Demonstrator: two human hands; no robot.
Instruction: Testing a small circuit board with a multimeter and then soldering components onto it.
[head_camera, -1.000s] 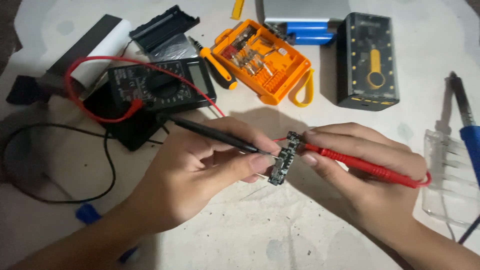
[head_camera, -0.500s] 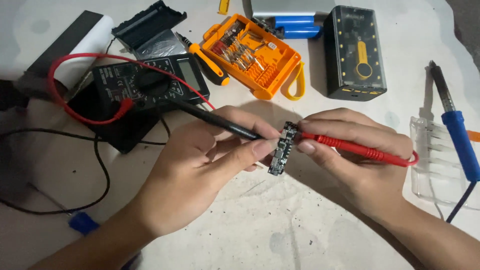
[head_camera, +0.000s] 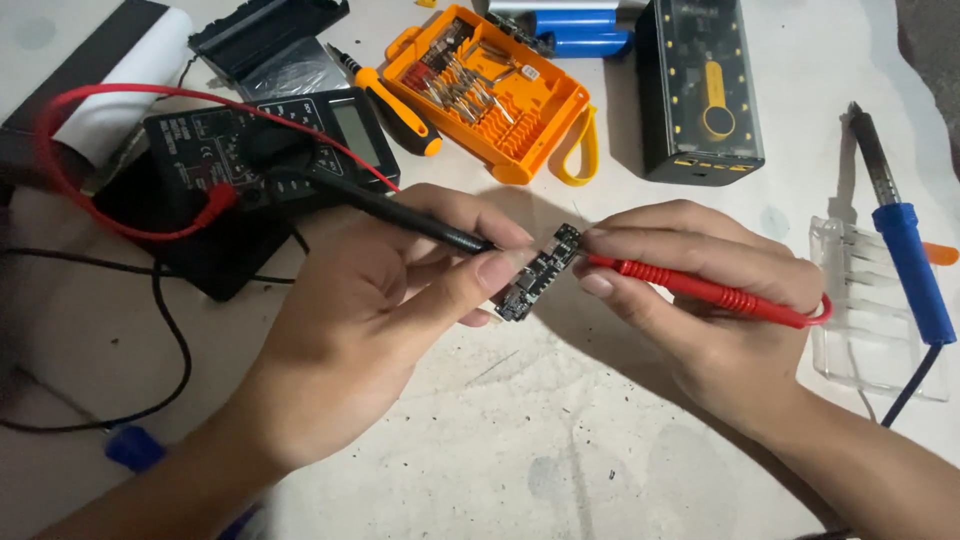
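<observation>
Left hand: fingers curled around a slim black test probe, held pen-style, thumb also pinching the lower edge of a small dark rectangular circuit board. Board sits tilted between both hands, just above the pale, stained worktop. Black probe tip meets the board's left side.

Right hand: fingers closed along a red ribbed test probe, tip touching the board's upper right end; forefinger rests on the board's top corner.

Behind the left hand: black digital multimeter with red lead looped over it. Further back: open orange screwdriver-bit case, orange-handled screwdriver, dark translucent battery box. Right of the right hand: blue-handled soldering iron lying across a clear plastic tray.
</observation>
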